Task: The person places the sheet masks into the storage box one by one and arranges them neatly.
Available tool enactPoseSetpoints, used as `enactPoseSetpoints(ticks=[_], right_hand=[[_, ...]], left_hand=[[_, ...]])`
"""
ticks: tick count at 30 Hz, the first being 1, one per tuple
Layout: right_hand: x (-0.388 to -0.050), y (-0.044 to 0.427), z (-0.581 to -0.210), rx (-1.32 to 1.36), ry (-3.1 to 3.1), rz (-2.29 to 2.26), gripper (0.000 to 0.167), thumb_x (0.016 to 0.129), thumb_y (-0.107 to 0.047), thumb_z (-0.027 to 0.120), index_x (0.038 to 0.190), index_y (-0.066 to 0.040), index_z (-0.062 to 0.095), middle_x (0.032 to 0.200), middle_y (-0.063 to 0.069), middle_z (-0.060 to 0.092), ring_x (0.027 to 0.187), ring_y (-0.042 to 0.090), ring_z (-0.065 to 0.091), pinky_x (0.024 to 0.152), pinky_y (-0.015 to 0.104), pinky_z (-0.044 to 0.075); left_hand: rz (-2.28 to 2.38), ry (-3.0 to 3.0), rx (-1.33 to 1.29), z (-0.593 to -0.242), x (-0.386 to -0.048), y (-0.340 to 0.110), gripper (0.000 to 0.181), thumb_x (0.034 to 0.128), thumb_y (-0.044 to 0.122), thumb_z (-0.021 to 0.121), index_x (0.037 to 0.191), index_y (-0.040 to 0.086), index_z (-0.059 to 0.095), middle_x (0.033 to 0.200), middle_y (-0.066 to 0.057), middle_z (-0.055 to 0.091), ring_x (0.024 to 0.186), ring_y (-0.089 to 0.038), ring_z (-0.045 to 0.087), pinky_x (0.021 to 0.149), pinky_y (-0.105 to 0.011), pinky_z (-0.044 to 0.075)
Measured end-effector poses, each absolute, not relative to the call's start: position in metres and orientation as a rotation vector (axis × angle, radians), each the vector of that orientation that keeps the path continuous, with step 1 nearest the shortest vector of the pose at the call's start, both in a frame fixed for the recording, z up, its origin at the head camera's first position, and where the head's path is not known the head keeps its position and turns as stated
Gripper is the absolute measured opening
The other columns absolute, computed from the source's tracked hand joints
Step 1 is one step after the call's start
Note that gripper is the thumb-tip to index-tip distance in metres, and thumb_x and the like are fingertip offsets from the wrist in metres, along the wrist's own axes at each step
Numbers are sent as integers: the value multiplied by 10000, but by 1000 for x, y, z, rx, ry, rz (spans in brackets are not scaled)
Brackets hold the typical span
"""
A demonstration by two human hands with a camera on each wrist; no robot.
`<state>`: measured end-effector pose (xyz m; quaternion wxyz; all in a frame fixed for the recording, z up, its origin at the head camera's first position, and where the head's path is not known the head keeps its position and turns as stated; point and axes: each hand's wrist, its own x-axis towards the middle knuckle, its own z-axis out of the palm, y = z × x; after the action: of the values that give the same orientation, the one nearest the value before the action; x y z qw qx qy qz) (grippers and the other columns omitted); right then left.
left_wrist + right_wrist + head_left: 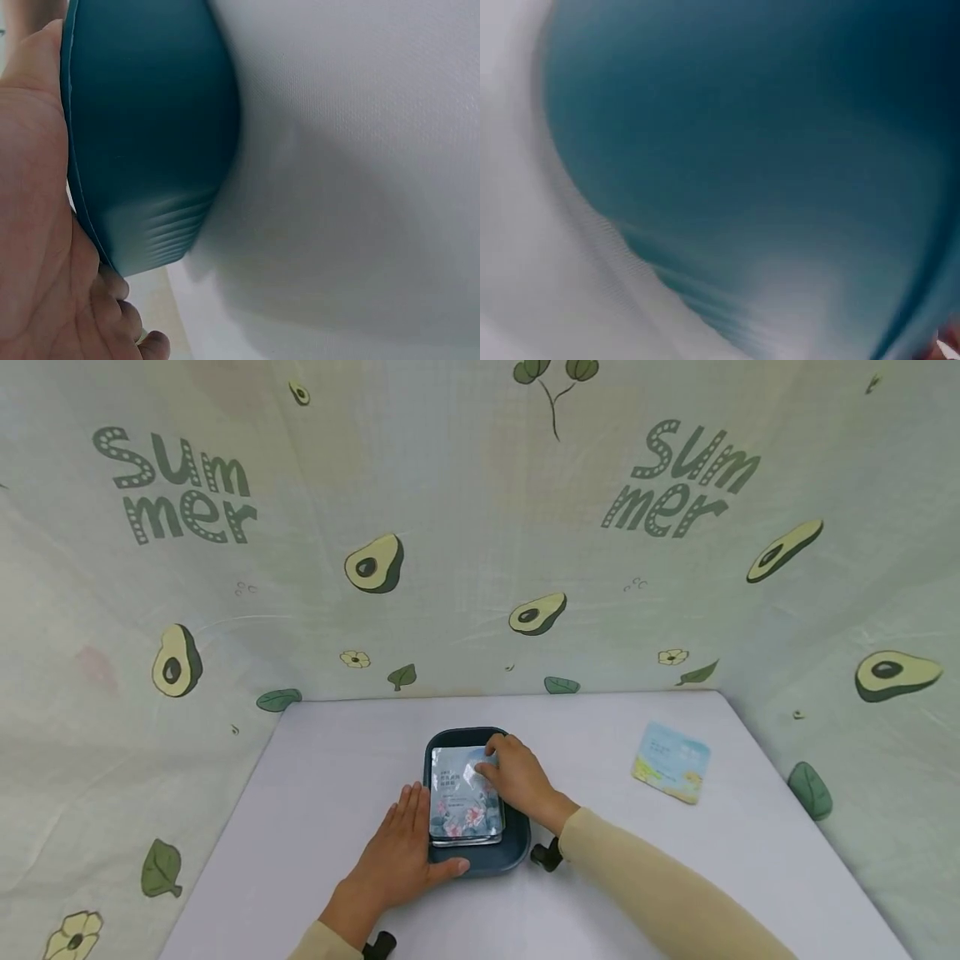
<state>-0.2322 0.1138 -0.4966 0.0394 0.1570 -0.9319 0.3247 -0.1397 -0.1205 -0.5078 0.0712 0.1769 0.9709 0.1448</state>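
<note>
A dark blue tray (491, 860) holds a small stack of flat, glossy sheet mask packets (459, 789), pale blue with pink flowers. My left hand (405, 843) rests along the tray's left rim, fingers straight and thumb spread over the near edge. In the left wrist view, the palm lies against the outer wall of the tray (150, 112). At the upper right of the stack, my right hand (521, 781) has bent fingers and thumb pinching the top packet's edge. The right wrist view is mostly filled by the blurred tray wall (727, 165).
Apart from the tray, a blue and yellow packet (672, 762) lies flat on the white table (337, 743) at the right. A printed cloth (450, 468) with avocados hangs behind and along both sides. Black wrist mounts (547, 855) sit under the sleeves.
</note>
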Motion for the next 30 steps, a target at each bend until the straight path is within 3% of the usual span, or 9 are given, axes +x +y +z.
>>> enactPoseSetpoints(ticks=[3, 7, 10, 14, 18, 21, 30], right_hand=[[-231, 122, -497, 492, -2784, 982, 207, 1020, -259, 728, 1097, -78, 663, 956, 31, 614, 817, 140, 560, 733, 321, 531], [-230, 145, -497, 502, -2729, 846, 239, 1024, -260, 724, 1134, -53, 678, 1149, 97, 675, 1092, 247, 648, 973, 418, 579], [-232, 179, -505, 511, -2733, 686, 343, 1014, -264, 740, 1226, -7, 659, 1325, 180, 640, 1310, 352, 582, 1126, 497, 501], [-233, 244, -524, 445, -2812, 491, 556, 1018, -286, 729, 1377, 98, 549, 1484, 319, 508, 1436, 485, 447, 1213, 600, 370], [-225, 307, -535, 275, -2948, 421, 761, 1028, -348, 698, 1473, 191, 396, 1573, 425, 345, 1487, 601, 290, 1201, 741, 250], [-217, 341, -539, 180, -3018, 409, 865, 1024, -431, 681, 1507, 200, 340, 1590, 453, 281, 1482, 644, 237, 1152, 818, 209], [-198, 374, -550, 144, -3167, 363, 957, 1057, -615, 514, 1554, 175, 299, 1609, 437, 263, 1478, 660, 218, 1121, 865, 147]], left_hand=[[442, 2922, 524, -509, -140, -121, 1235, 887, 811, 615, 1646, -74, 207, 1735, -252, 192, 1626, -419, 150, 1280, -587, 260], [452, 2927, 517, -512, -142, -121, 1240, 883, 814, 616, 1653, -63, 195, 1739, -243, 188, 1631, -408, 141, 1283, -585, 256], [458, 2925, 505, -513, -143, -121, 1248, 879, 822, 611, 1658, -54, 183, 1744, -234, 181, 1634, -398, 134, 1286, -578, 252], [490, 2910, 491, -513, -142, -121, 1248, 878, 811, 627, 1659, -53, 178, 1749, -228, 165, 1635, -396, 129, 1288, -578, 248], [500, 2899, 485, -513, -142, -120, 1245, 883, 803, 633, 1662, -49, 167, 1753, -222, 150, 1638, -390, 119, 1292, -571, 241], [494, 2903, 481, -513, -142, -119, 1241, 887, 799, 632, 1663, -50, 164, 1753, -223, 150, 1639, -386, 117, 1294, -566, 240], [510, 2897, 477, -516, -142, -120, 1243, 888, 799, 630, 1662, -52, 159, 1753, -225, 142, 1639, -388, 112, 1294, -565, 240]])
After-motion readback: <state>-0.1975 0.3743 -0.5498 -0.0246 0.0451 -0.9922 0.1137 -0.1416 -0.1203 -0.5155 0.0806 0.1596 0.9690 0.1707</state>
